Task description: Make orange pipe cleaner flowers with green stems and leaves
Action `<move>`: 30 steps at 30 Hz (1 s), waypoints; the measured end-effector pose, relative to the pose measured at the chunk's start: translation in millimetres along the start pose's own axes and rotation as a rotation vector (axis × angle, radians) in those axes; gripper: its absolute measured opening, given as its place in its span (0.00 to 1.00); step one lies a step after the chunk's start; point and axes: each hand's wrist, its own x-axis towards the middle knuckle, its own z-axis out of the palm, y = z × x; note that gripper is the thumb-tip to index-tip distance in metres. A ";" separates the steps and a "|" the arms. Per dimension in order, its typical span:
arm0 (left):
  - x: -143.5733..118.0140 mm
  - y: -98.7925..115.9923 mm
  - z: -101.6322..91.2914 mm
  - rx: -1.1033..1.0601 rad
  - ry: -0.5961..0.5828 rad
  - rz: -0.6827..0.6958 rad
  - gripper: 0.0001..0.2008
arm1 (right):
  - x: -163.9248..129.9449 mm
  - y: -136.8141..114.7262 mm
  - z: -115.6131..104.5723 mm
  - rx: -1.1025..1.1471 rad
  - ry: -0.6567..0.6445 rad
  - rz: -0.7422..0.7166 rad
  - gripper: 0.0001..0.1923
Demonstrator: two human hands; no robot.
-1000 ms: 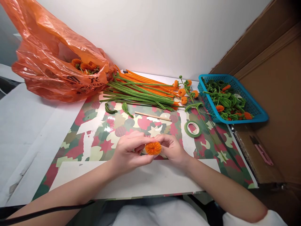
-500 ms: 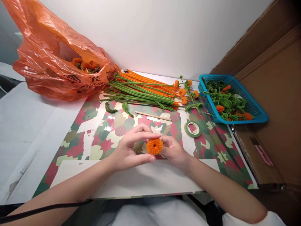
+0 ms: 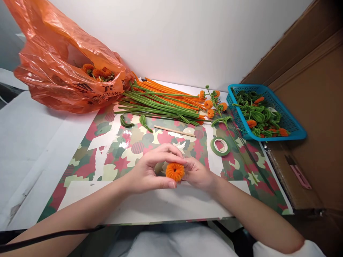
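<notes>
Near the lower middle of the frame, both hands meet around a small orange pipe-cleaner pom-pom (image 3: 175, 171), a fuzzy coiled ball with a dark hollow at its centre. The left hand (image 3: 150, 173) curls about it, thumb below and forefinger arched over the top, pinching it from the left; the right hand (image 3: 197, 174) presses its fingertips against the ball's right side. The ball is held just above the patterned mat (image 3: 112, 157) that covers the table (image 3: 29, 142).

Beyond the hands, toward the middle of the frame, lie a thin wooden stick (image 3: 174, 131) and a roll of green floral tape (image 3: 220, 146). Farther back lies a bundle of green and orange pipe cleaners (image 3: 160, 101). An orange plastic bag (image 3: 61, 71) slumps at the upper left, with more orange balls inside. At the right, a blue basket (image 3: 291, 123) holds green and orange pieces.
</notes>
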 end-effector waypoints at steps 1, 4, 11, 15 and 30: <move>-0.2 0.2 0.3 0.020 0.013 -0.001 0.18 | -0.1 0.4 0.0 0.008 -0.003 -0.005 0.13; -1.3 0.3 1.4 0.042 0.027 -0.039 0.15 | -0.8 1.9 -0.1 0.025 0.014 0.001 0.14; -4.3 -2.4 3.5 -0.031 0.033 -0.129 0.13 | -0.7 5.0 -1.5 0.015 0.051 0.044 0.17; -4.8 -3.6 4.2 -0.073 0.033 -0.145 0.11 | -0.1 4.5 -1.8 -0.026 0.048 0.029 0.17; -7.1 -1.7 1.9 0.001 0.020 -0.114 0.30 | -1.2 -0.5 -0.6 -0.037 0.076 0.042 0.18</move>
